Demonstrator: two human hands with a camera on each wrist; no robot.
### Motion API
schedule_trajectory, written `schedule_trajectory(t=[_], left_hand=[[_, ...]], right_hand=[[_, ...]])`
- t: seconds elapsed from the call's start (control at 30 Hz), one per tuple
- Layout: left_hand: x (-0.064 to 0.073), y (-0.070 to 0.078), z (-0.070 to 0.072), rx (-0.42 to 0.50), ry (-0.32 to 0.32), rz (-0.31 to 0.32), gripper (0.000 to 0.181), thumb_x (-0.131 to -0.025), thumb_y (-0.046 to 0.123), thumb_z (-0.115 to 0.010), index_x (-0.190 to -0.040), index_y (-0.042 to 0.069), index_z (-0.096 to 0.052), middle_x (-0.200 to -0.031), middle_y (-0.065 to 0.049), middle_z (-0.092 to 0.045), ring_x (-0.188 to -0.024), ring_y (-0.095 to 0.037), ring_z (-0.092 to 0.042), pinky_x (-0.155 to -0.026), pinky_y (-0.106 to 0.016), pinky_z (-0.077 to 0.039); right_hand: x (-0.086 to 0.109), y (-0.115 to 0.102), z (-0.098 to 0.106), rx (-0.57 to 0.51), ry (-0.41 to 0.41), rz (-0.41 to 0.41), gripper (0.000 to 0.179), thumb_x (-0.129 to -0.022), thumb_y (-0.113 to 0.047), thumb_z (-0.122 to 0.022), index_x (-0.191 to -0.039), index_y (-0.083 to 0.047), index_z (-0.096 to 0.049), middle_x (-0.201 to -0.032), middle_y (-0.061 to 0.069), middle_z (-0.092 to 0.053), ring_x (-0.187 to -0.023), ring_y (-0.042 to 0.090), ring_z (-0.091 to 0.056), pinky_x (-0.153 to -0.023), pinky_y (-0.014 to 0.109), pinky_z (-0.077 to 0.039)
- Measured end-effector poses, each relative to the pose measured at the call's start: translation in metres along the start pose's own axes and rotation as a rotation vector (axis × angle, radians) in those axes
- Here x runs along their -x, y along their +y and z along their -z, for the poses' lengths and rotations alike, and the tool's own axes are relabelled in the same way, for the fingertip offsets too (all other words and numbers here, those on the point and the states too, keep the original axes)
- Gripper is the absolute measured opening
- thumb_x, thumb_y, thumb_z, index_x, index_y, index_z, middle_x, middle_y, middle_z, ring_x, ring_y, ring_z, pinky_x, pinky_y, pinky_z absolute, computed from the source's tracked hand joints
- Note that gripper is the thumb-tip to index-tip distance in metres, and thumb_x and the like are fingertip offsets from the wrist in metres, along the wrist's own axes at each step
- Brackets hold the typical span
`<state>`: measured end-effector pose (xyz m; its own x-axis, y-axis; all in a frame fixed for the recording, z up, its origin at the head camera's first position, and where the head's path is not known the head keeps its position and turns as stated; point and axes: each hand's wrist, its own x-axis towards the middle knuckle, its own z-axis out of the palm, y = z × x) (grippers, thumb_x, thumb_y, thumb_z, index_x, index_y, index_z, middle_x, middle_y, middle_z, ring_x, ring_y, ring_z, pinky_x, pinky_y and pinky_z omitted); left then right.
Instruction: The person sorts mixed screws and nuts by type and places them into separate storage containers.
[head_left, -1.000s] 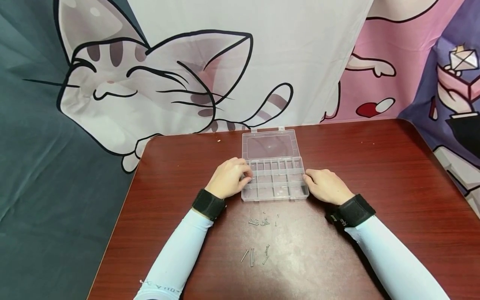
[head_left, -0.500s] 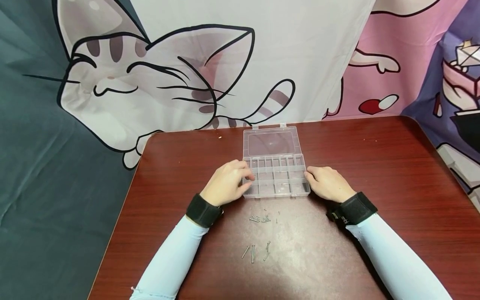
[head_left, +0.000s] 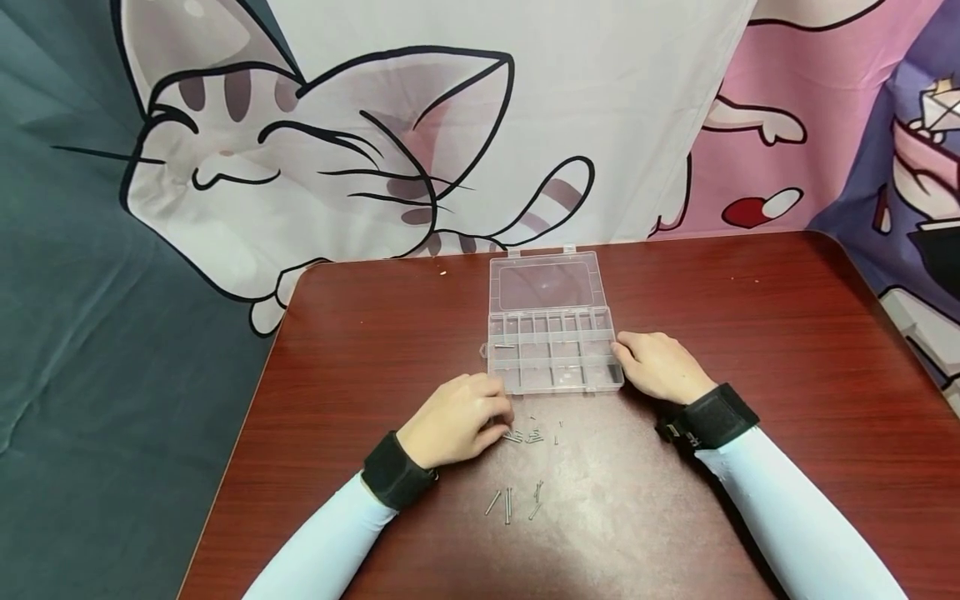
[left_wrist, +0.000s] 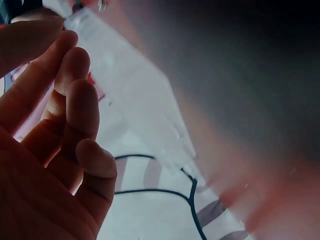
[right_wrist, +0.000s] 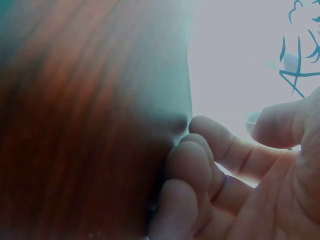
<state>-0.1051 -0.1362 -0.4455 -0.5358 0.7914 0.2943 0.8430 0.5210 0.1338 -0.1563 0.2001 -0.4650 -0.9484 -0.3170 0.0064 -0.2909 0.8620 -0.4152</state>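
Observation:
A clear plastic compartment box (head_left: 555, 389) lies on the table with its lid (head_left: 546, 282) folded back. One thin screw (head_left: 506, 347) is in a compartment at its left side. My left hand (head_left: 455, 421) is just in front of the box's left corner, fingertips at a small group of metal screws (head_left: 534, 436). In the left wrist view its fingers (left_wrist: 82, 107) are loosely bent, with thumb and index tips close together; no held item is visible. My right hand (head_left: 660, 367) rests fingertips against the box's right side; in the right wrist view the thumb stands apart from the bent fingers (right_wrist: 187, 162).
Several longer screws (head_left: 508, 506) lie nearer to me on the brown wooden table (head_left: 750, 317). A few tiny screws (head_left: 557, 440) are scattered right of the group. A cartoon-printed cloth (head_left: 600, 100) hangs behind the table's far edge.
My left hand has left the box's left compartments and come back toward me to the group of screws. A screw now shows in the compartment it uncovered. The right hand stays at the box.

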Motion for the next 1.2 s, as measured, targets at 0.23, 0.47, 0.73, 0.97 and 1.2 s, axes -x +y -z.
schedule_trajectory(t=[0.23,0.47,0.73,0.97,1.2], left_hand=[[0.006,0.009,-0.009,-0.047,-0.035,-0.034,0.010,-0.078,0.026,-0.072,-0.079,0.023,-0.063,-0.082,0.012,-0.048,-0.080,-0.008,-0.051,-0.072,-0.030,-0.042],[0.008,0.013,-0.011,-0.101,-0.059,-0.021,0.017,-0.078,0.027,-0.073,-0.076,0.025,-0.056,-0.079,0.011,-0.044,-0.078,-0.008,-0.050,-0.069,-0.029,-0.038],[0.005,0.014,-0.014,-0.131,-0.092,-0.029,0.019,-0.077,0.025,-0.072,-0.074,0.025,-0.054,-0.077,0.011,-0.042,-0.075,-0.010,-0.051,-0.068,-0.029,-0.038],[0.004,0.015,-0.015,-0.128,-0.111,-0.020,0.022,-0.077,0.022,-0.071,-0.071,0.026,-0.051,-0.075,0.012,-0.041,-0.074,-0.008,-0.051,-0.066,-0.028,-0.037],[0.003,0.014,-0.016,-0.120,-0.112,-0.019,0.022,-0.079,0.022,-0.069,-0.069,0.027,-0.049,-0.074,0.013,-0.041,-0.072,-0.007,-0.050,-0.067,-0.028,-0.038]], right_hand=[[0.000,0.001,-0.001,0.002,0.004,0.002,0.032,-0.102,-0.028,-0.043,-0.072,-0.017,-0.045,-0.063,-0.002,-0.034,-0.061,0.018,-0.041,-0.064,0.038,-0.036],[-0.003,0.000,-0.001,0.003,0.006,0.010,0.032,-0.102,-0.028,-0.042,-0.072,-0.017,-0.045,-0.063,-0.001,-0.035,-0.061,0.019,-0.041,-0.064,0.038,-0.037],[0.000,0.001,-0.001,0.001,-0.004,0.009,0.031,-0.103,-0.027,-0.042,-0.073,-0.017,-0.047,-0.064,-0.001,-0.035,-0.061,0.018,-0.041,-0.064,0.038,-0.036],[0.000,0.002,-0.002,-0.004,-0.006,0.014,0.031,-0.103,-0.028,-0.042,-0.074,-0.017,-0.046,-0.064,-0.002,-0.034,-0.061,0.018,-0.040,-0.064,0.038,-0.035],[0.001,0.002,-0.001,-0.005,-0.004,0.015,0.031,-0.103,-0.028,-0.042,-0.074,-0.017,-0.046,-0.064,-0.002,-0.033,-0.061,0.017,-0.039,-0.063,0.038,-0.035]])
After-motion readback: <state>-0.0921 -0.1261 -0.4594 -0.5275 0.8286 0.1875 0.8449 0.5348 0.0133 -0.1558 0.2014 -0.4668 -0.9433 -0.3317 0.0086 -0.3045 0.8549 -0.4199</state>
